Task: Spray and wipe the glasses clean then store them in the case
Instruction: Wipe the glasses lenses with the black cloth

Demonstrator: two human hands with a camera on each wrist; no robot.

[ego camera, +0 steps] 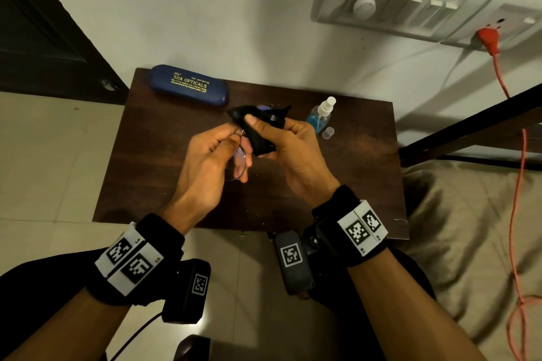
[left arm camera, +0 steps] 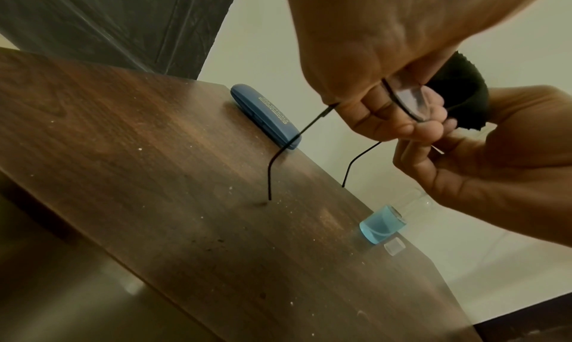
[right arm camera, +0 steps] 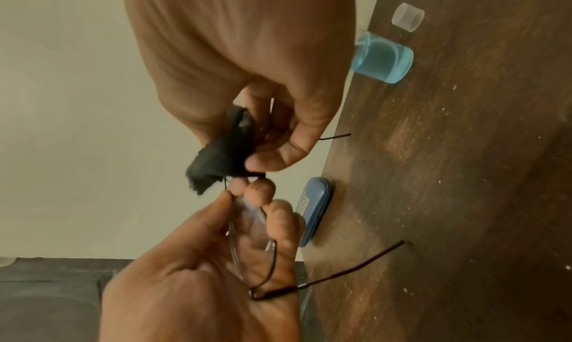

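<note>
Thin black-rimmed glasses hang above the dark wooden table, temples unfolded and pointing down. My left hand pinches one lens rim near the bridge. A black cloth is folded over the other lens, and my right hand pinches it between thumb and fingers. The blue glasses case lies closed at the table's far left. The spray bottle of blue liquid stands at the far right.
The bottle's clear cap lies beside it. A wall runs behind the table, with a switchboard and an orange cord at right. A dark door is at left, bedding at right.
</note>
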